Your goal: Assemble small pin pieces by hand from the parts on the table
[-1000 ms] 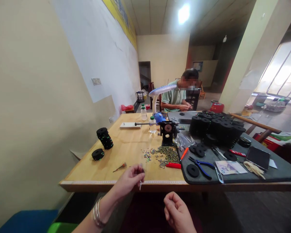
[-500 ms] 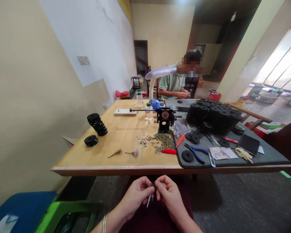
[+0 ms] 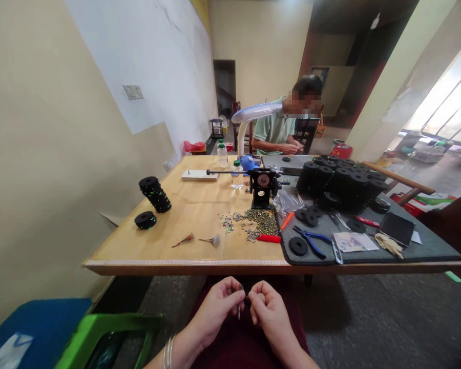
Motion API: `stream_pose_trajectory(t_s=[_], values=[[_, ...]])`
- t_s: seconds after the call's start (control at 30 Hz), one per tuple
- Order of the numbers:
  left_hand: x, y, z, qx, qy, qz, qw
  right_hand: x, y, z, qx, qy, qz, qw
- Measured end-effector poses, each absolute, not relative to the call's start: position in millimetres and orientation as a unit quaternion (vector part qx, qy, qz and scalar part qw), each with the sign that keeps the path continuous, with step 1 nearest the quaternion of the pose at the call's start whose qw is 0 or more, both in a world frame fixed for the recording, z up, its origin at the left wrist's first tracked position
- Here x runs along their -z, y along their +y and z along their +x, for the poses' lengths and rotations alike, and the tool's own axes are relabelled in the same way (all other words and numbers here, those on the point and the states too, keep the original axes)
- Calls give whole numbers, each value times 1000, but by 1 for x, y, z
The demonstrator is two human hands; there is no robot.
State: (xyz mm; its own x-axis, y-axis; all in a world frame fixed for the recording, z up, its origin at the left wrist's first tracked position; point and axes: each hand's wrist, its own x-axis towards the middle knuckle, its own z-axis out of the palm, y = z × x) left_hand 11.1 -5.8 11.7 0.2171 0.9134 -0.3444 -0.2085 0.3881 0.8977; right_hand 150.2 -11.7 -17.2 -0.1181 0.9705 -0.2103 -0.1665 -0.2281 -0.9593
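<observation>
My left hand [image 3: 216,305] and my right hand [image 3: 268,309] meet over my lap, below the front edge of the wooden table [image 3: 200,215]. Both are closed in a pinch on a small thin pin-like piece [image 3: 241,302] held between their fingertips. What the piece is I cannot make out. On the table beyond lie two small tufted pieces [image 3: 211,240], a pile of tiny beads and metal parts [image 3: 259,224] and a red-handled tool [image 3: 269,238].
A black hand-crank winder [image 3: 263,188] stands mid-table. Black spools [image 3: 153,193] stand at left, several more [image 3: 341,187] on the grey mat [image 3: 369,251] with blue pliers [image 3: 311,240]. A seated person [image 3: 282,134] works at the far end. A green stool [image 3: 111,333] is at lower left.
My left hand left the table edge and dropped to my lap, where my right hand joined it on the small piece. One tufted piece now lies on the table. The view tilted down.
</observation>
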Motion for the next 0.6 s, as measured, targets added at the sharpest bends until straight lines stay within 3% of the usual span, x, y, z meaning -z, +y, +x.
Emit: stream_pose_trajectory(t_s=[0.2,0.6], values=[[-14,-9,15,-399,487,412,659,7,-10,156,-596,-389,-495,499],[-9,-9,14,-402,508,436,625,12,-9,154,-629,-413,-485,446]])
